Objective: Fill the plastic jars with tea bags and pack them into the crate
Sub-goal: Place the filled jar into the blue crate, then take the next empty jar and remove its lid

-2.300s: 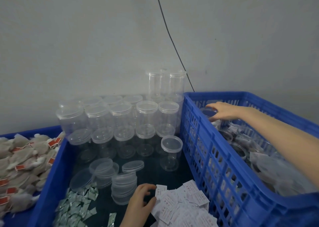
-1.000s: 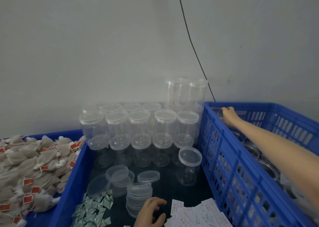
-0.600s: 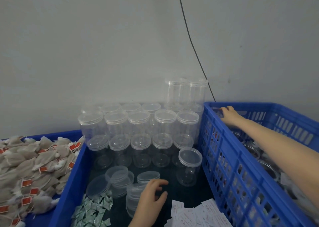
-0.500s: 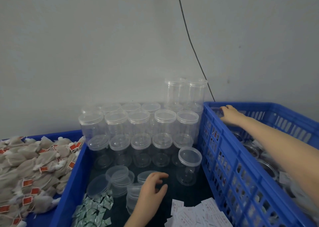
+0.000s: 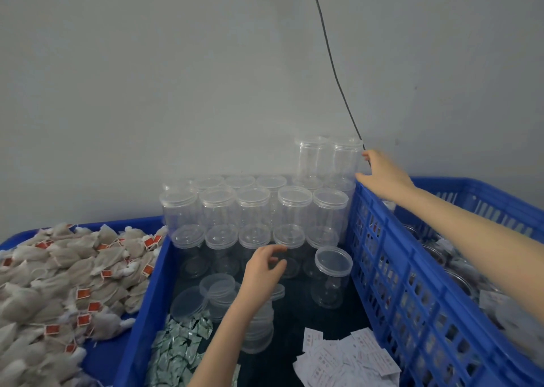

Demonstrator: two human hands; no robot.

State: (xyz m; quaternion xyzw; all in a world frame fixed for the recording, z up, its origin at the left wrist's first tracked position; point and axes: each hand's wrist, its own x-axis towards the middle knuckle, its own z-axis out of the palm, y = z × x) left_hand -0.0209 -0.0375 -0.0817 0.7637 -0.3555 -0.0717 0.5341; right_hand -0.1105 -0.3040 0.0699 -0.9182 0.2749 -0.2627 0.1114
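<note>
Now the left grip point(image 5: 262, 269) hovers loosely curled and empty before stacked jars point(image 5: 256, 210), right grip point(image 5: 382, 174) spread beside them.

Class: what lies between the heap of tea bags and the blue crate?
In the head view, between the tea bags and the crate: clear jars, loose lids, green sachets, paper slips, and the left hand.

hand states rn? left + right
Left hand: open, fingers loosely curled above the lids, holding nothing.
Right hand: open, empty, reaching toward the tall jars.
</note>
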